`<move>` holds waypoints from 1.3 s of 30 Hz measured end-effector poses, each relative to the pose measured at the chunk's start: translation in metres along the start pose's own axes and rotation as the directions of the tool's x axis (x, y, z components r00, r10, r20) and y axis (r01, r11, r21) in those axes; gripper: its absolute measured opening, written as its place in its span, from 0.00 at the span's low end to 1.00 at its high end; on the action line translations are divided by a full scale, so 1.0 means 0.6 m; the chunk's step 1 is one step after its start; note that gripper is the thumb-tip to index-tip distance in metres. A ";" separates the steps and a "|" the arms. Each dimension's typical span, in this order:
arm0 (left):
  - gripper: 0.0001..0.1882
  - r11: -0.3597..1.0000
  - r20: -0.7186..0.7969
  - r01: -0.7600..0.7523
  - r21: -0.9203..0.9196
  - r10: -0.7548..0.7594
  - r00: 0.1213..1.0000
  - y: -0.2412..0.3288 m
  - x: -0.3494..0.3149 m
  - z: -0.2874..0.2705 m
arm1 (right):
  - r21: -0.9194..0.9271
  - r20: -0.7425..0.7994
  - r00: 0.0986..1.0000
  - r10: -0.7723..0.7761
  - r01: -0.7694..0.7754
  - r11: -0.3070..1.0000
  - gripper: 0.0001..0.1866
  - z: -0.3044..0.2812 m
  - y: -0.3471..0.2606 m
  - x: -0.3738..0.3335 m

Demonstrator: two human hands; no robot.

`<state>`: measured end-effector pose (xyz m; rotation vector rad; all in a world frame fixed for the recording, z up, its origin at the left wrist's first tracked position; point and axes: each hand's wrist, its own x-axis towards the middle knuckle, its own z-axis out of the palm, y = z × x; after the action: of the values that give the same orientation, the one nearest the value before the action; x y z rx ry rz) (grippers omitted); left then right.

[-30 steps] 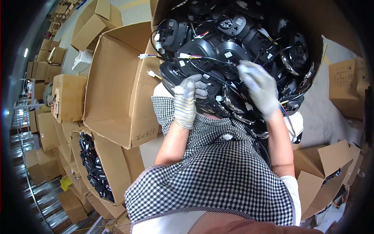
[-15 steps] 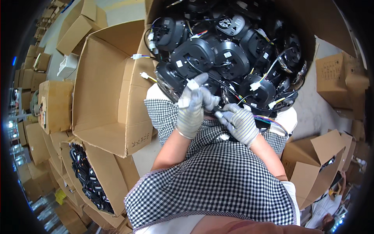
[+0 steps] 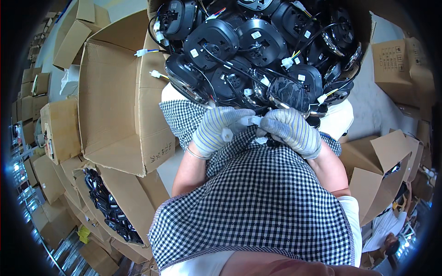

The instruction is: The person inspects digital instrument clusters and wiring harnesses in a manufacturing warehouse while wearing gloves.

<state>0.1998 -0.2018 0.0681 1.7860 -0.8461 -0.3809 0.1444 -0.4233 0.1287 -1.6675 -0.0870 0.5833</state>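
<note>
Both of my gloved hands meet over my lap, just in front of a heap of black round-backed housings (image 3: pixel 214 43) with trailing cables. My left hand (image 3: pixel 216 129) is closed, and its fingertips pinch a white plastic plug connector (image 3: pixel 251 120). Another white connector (image 3: pixel 227 135) sticks out beneath its fingers. Facing it, my right hand (image 3: pixel 294 131) is closed at the other end of the pinched connector; whether these are two joined halves I cannot make out. A dark cable shows below the right fingers. Beyond the hands lies a housing wrapped in dark film (image 3: pixel 289 94).
An open cardboard box (image 3: pixel 110 101) stands at my left, with a box of black parts (image 3: pixel 110 207) below it. Cartons (image 3: pixel 391 64) and an open box (image 3: pixel 375 184) are at the right. Several white connectors (image 3: pixel 287 62) hang from the heap. A person (image 3: pixel 386 230) is at lower right.
My left hand has come down and turned sideways, and my right hand has risen slightly to meet it at the connector. The heap sits higher in view, and the film-wrapped housing now shows.
</note>
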 end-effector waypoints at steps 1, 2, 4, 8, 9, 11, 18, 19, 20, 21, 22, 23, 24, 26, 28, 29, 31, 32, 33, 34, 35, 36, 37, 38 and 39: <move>0.19 0.988 0.036 -0.054 0.148 0.049 0.998 0.004 0.003 -0.004 | 0.018 0.037 0.999 -0.016 0.015 1.000 0.18 -0.004 0.003 -0.004; 0.19 0.988 0.043 -0.054 0.146 0.048 0.998 0.002 0.001 -0.003 | 0.024 0.032 0.999 -0.014 0.013 1.000 0.18 0.000 0.008 -0.006; 0.22 0.854 0.049 -0.176 0.490 0.175 0.983 -0.001 -0.003 0.002 | 0.457 0.025 0.970 0.242 -0.227 0.860 0.24 0.017 0.019 -0.015; 0.23 0.799 0.034 -0.169 0.576 0.183 0.982 -0.006 -0.014 0.019 | 0.601 -0.093 0.983 0.157 -0.070 0.796 0.24 0.047 0.039 -0.024; 0.21 0.776 0.036 -0.214 0.593 0.240 0.970 -0.007 -0.011 0.021 | 0.568 -0.025 0.979 0.205 -0.154 0.808 0.25 0.042 0.039 -0.027; 0.21 0.801 0.040 -0.201 0.565 0.216 0.976 0.003 -0.013 0.020 | 0.638 0.039 0.986 0.165 -0.152 0.755 0.23 0.036 0.047 -0.030; 0.23 0.880 0.067 -0.253 0.401 0.247 0.967 -0.008 -0.022 0.031 | 0.605 0.202 0.966 0.161 -0.252 0.755 0.21 0.037 0.089 -0.026; 0.21 0.877 0.069 -0.263 0.402 0.257 0.964 -0.007 -0.021 0.032 | 0.604 0.205 0.966 0.157 -0.251 0.757 0.23 0.039 0.091 -0.027; 0.20 0.874 0.072 -0.272 0.403 0.266 0.961 -0.006 -0.019 0.032 | 0.603 0.208 0.966 0.152 -0.249 0.758 0.25 0.042 0.095 -0.028; 0.20 0.849 0.080 -0.291 0.440 0.286 0.955 -0.007 -0.017 0.030 | 0.615 0.224 0.963 0.149 -0.258 0.745 0.27 0.046 0.104 -0.029; 0.20 0.849 0.094 -0.301 0.434 0.290 0.952 -0.006 -0.016 0.029 | 0.624 0.212 0.966 0.149 -0.251 0.740 0.27 0.050 0.111 -0.029; 0.21 0.835 0.119 -0.297 0.463 0.273 0.955 -0.004 -0.015 0.027 | 0.582 0.129 0.991 0.022 -0.094 0.807 0.26 0.053 0.118 -0.029; 0.21 0.819 0.144 -0.294 0.492 0.256 0.956 -0.002 -0.015 0.026 | 0.524 0.053 0.992 -0.110 0.066 0.849 0.25 0.060 0.129 -0.025; 0.22 0.815 0.166 -0.303 0.494 0.253 0.953 -0.007 -0.017 0.028 | 0.307 -0.151 0.908 -0.391 0.419 0.855 0.20 0.072 0.144 -0.006; 0.24 0.806 0.121 -0.321 0.497 0.302 0.946 -0.010 -0.017 0.032 | -0.044 -0.042 0.878 -0.478 0.476 0.878 0.15 0.063 0.143 -0.014; 0.25 0.785 0.132 -0.342 0.516 0.321 0.938 -0.017 -0.019 0.032 | -0.213 0.003 0.879 -0.477 0.467 0.858 0.12 0.065 0.145 -0.014; 0.26 0.789 0.149 -0.335 0.515 0.302 0.942 -0.018 -0.020 0.030 | -0.163 -0.048 0.889 -0.456 0.444 0.881 0.12 0.070 0.151 -0.015; 0.26 0.792 0.151 -0.321 0.519 0.285 0.947 -0.016 -0.021 0.028 | -0.116 -0.084 0.897 -0.435 0.425 0.898 0.12 0.073 0.153 -0.014; 0.19 0.829 0.168 -0.285 0.482 0.232 0.958 -0.019 -0.030 0.027 | -0.087 -0.087 0.916 -0.392 0.385 0.919 0.11 0.076 0.154 -0.013; 0.19 0.824 0.168 -0.286 0.489 0.233 0.958 -0.022 -0.029 0.027 | -0.087 -0.086 0.913 -0.400 0.393 0.915 0.11 0.074 0.156 -0.010; 0.20 0.827 0.180 -0.227 0.514 0.155 0.971 -0.022 -0.027 0.029 | -0.105 -0.134 0.894 -0.428 0.417 0.903 0.10 0.069 0.158 -0.007; 0.22 0.825 0.187 -0.167 0.540 0.076 0.979 -0.020 -0.023 0.033 | -0.125 -0.179 0.871 -0.457 0.441 0.889 0.09 0.064 0.158 -0.006; 0.22 0.897 0.045 -0.063 0.437 0.048 0.998 -0.016 -0.013 0.049 | -0.347 -0.276 0.806 -0.524 0.425 0.836 0.06 0.049 0.137 -0.010; 0.20 0.895 -0.003 0.043 0.444 -0.046 0.999 -0.019 -0.014 0.055 | -0.585 -0.344 0.677 -0.651 0.388 0.712 0.04 0.036 0.129 -0.002; 0.19 0.930 -0.077 0.058 0.362 -0.032 0.997 -0.017 -0.007 0.061 | -0.510 -0.408 0.779 -0.477 0.239 0.826 0.06 0.021 0.114 -0.007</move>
<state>0.1778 -0.2224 0.0443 2.1522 -0.8681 -0.1961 0.1172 -0.4267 0.0648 -2.1215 -0.1536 -0.2306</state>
